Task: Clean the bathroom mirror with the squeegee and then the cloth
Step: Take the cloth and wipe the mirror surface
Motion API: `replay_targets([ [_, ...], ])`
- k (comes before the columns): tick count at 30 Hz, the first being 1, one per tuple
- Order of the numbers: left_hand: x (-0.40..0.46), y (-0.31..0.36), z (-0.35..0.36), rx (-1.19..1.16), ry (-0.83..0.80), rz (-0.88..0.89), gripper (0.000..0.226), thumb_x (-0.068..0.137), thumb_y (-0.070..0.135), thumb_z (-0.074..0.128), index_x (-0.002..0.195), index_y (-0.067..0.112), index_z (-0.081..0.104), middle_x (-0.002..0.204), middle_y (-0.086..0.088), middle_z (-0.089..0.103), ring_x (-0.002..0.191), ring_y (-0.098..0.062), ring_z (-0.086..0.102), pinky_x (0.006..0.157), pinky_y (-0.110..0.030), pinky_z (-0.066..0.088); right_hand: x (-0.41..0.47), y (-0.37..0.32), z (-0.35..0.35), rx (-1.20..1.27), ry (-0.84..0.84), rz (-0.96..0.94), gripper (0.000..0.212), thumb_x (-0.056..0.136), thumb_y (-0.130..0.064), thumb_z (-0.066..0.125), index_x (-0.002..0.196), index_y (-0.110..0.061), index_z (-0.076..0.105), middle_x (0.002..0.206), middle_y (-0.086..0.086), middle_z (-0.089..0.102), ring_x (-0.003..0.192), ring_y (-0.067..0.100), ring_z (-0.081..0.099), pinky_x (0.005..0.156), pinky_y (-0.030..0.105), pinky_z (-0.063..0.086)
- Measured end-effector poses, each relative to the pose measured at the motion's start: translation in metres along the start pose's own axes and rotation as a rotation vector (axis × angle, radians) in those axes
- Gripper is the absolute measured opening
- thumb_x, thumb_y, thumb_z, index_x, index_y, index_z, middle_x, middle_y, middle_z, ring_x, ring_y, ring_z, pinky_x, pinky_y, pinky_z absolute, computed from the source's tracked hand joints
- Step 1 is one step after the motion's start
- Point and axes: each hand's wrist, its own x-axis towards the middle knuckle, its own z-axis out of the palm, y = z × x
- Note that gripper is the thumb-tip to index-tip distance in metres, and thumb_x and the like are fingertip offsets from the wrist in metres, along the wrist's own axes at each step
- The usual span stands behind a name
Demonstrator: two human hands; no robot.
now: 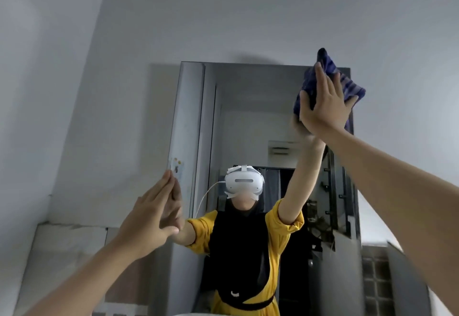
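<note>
Mirror: cloth under right hand.

A bunched blue cloth was pressed flat against the upper right corner of the mirror by the right hand; the left hand was laid open-palmed at its left edge.

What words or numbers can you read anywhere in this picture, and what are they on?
No readable text anywhere.
Stickers at the mirror's left edge: small coloured marks, too blurred to read.
White box reflected in the mirror: dark line on it, too small to read.
Headset in the reflection: no lettering visible.
Striped cloth: no label showing.
</note>
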Motion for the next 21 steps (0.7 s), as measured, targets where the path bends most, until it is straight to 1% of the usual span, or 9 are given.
replay_targets([
  [2, -0.002, -0.008, 0.004, 0.018, -0.004, 0.021, 0.116, 0.062, 0.021, 0.084, 0.145, 0.024, 0.003, 0.153, 0.016, -0.006, 0.140, -0.006, 0.010, 0.110, -0.030, 0.024, -0.002, -0.015, 0.011, -0.025, 0.033, 0.039, 0.061, 0.093, -0.040, 0.041, 0.150, -0.033, 0.020, 0.155, -0.005, 0.032, 0.147, 0.019, 0.014, 0.109, 0.069, 0.008],
  [5, -0.002, -0.020, 0.007, 0.023, -0.006, 0.020, 0.122, 0.058, 0.029, 0.085, 0.144, 0.031, 0.000, 0.153, 0.023, -0.010, 0.140, -0.006, 0.010, 0.110, -0.037, 0.031, -0.002, -0.039, 0.025, -0.050, 0.015, 0.028, 0.059, 0.094, -0.044, 0.037, 0.150, -0.036, 0.019, 0.156, -0.011, 0.028, 0.148, 0.018, 0.011, 0.109, 0.070, 0.007],
  [7, -0.001, -0.024, 0.010, 0.038, -0.020, 0.021, 0.123, 0.059, 0.034, 0.084, 0.144, 0.036, -0.005, 0.152, 0.028, -0.014, 0.142, -0.006, 0.005, 0.111, -0.045, 0.030, -0.001, -0.059, 0.034, -0.044, 0.002, -0.016, 0.059, 0.094, -0.045, 0.036, 0.150, -0.036, 0.019, 0.156, -0.012, 0.028, 0.148, 0.019, 0.011, 0.108, 0.071, 0.007],
  [9, 0.000, -0.027, 0.012, 0.055, -0.037, 0.027, 0.122, 0.061, 0.036, 0.082, 0.143, 0.037, -0.009, 0.150, 0.029, -0.019, 0.143, -0.006, -0.001, 0.113, -0.051, 0.024, -0.003, -0.084, 0.045, -0.027, -0.016, -0.050, 0.059, 0.094, -0.045, 0.036, 0.150, -0.036, 0.019, 0.156, -0.011, 0.028, 0.148, 0.020, 0.011, 0.108, 0.070, 0.006],
  [12, 0.001, -0.030, 0.015, 0.093, -0.041, 0.027, 0.121, 0.065, 0.040, 0.078, 0.141, 0.040, -0.017, 0.147, 0.029, -0.027, 0.142, -0.006, -0.010, 0.117, -0.050, 0.011, -0.007, -0.128, 0.065, -0.012, -0.044, -0.100, 0.059, 0.094, -0.046, 0.035, 0.149, -0.037, 0.017, 0.157, -0.012, 0.026, 0.148, 0.020, 0.009, 0.108, 0.071, 0.005],
  [16, 0.000, -0.030, 0.017, 0.126, -0.022, 0.027, 0.118, 0.070, 0.044, 0.073, 0.141, 0.037, -0.021, 0.146, 0.027, -0.033, 0.141, -0.008, -0.016, 0.116, -0.044, 0.000, -0.014, -0.186, 0.089, 0.003, -0.098, -0.176, 0.059, 0.095, -0.047, 0.031, 0.150, -0.036, 0.015, 0.158, -0.010, 0.023, 0.149, 0.021, 0.006, 0.108, 0.071, 0.001],
  [19, 0.000, -0.032, 0.016, 0.151, -0.025, 0.034, 0.114, 0.074, 0.047, 0.067, 0.139, 0.037, -0.026, 0.143, 0.027, -0.038, 0.140, -0.009, -0.021, 0.114, -0.043, -0.002, -0.018, -0.223, 0.101, 0.021, -0.147, -0.231, 0.059, 0.095, -0.045, 0.030, 0.151, -0.035, 0.014, 0.159, -0.009, 0.021, 0.149, 0.020, 0.004, 0.108, 0.069, -0.003],
  [21, 0.000, -0.036, 0.014, 0.156, -0.027, 0.031, 0.113, 0.074, 0.049, 0.066, 0.138, 0.039, -0.026, 0.142, 0.029, -0.039, 0.140, -0.009, -0.021, 0.115, -0.044, -0.002, -0.023, -0.237, 0.105, 0.025, -0.190, -0.305, 0.058, 0.096, -0.045, 0.030, 0.151, -0.035, 0.015, 0.159, -0.008, 0.022, 0.149, 0.020, 0.004, 0.109, 0.069, -0.003],
])
